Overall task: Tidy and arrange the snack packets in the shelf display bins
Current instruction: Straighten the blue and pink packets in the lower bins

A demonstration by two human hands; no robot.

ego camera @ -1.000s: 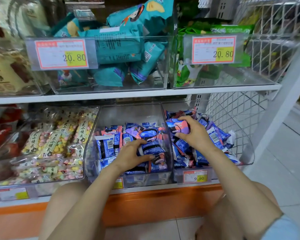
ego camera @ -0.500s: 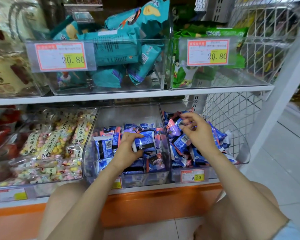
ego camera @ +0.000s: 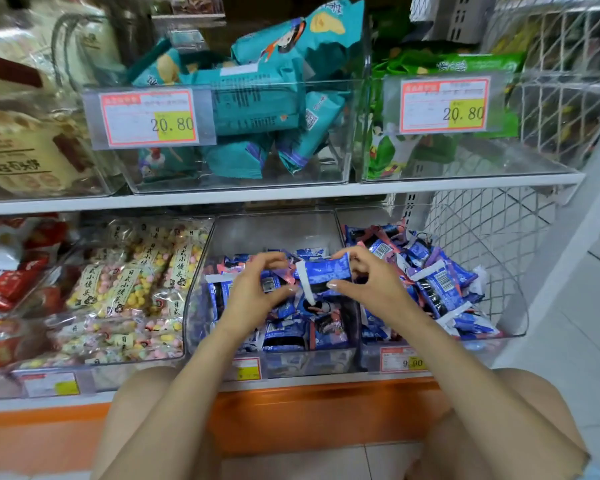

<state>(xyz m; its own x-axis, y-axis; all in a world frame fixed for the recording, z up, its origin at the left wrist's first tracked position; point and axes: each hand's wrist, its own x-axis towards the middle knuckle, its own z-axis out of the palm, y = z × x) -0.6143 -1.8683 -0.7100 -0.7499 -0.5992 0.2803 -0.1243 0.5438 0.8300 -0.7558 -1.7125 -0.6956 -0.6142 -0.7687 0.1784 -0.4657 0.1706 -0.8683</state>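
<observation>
A small blue snack packet (ego camera: 324, 273) with a white crimped end hangs just above the middle clear bin (ego camera: 274, 226) on the lower shelf. My right hand (ego camera: 371, 285) pinches its right end between thumb and forefinger. My left hand (ego camera: 253, 292) is curled at its left end, thumb tip against the white edge. Several blue and pink packets (ego camera: 284, 334) lie jumbled in that bin. More of the same packets (ego camera: 437, 289) fill the right clear bin (ego camera: 499, 271).
A bin of pastel candy bags (ego camera: 125, 282) stands to the left, with red bags (ego camera: 11, 271) beyond it. On the upper shelf are bins of teal packets (ego camera: 257, 109) and green packets (ego camera: 395, 150). White wire mesh (ego camera: 482, 216) closes the right side. My knees are below the orange shelf base (ego camera: 291, 417).
My right hand left the right bin and came across to the middle bin. The blue packet my left hand had lifted is now held between both hands.
</observation>
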